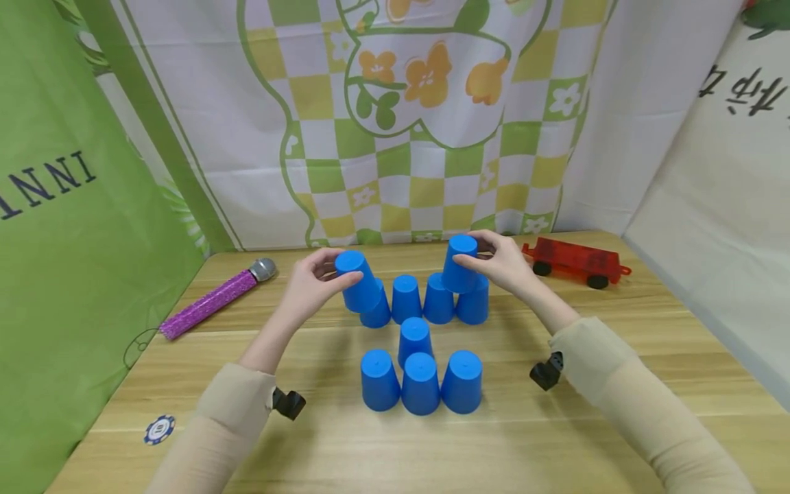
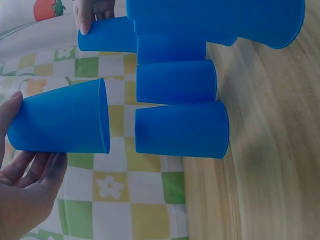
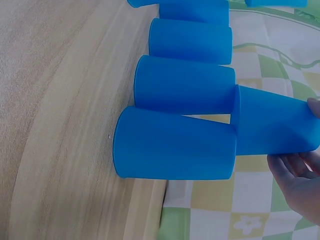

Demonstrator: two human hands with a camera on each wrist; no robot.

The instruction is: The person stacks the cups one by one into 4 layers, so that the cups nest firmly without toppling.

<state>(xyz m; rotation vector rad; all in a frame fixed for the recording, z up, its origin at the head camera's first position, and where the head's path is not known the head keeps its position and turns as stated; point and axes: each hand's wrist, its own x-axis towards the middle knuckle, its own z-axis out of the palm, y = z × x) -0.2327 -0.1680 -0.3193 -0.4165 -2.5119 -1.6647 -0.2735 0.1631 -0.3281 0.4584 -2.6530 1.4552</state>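
My left hand [image 1: 310, 283] grips an upside-down blue cup [image 1: 359, 283] between thumb and fingers. In the left wrist view, a gap shows between this cup [image 2: 62, 119] and the tops of the row. My right hand [image 1: 505, 264] holds another upside-down blue cup [image 1: 459, 266] over the right end of that row. Its rim sits right at the tops of the two end cups in the right wrist view. The back row of several upside-down blue cups [image 1: 405, 300] stands on the table, partly hidden by the held ones.
Nearer to me stand three blue cups [image 1: 421, 385] side by side, with a single cup [image 1: 415, 335] just behind them. A purple glittery microphone [image 1: 212, 302] lies left, a poker chip [image 1: 160, 429] front left. A red toy wagon [image 1: 577, 261] stands back right. Printed curtains [image 1: 413, 178] enclose the wooden table [image 1: 524, 439].
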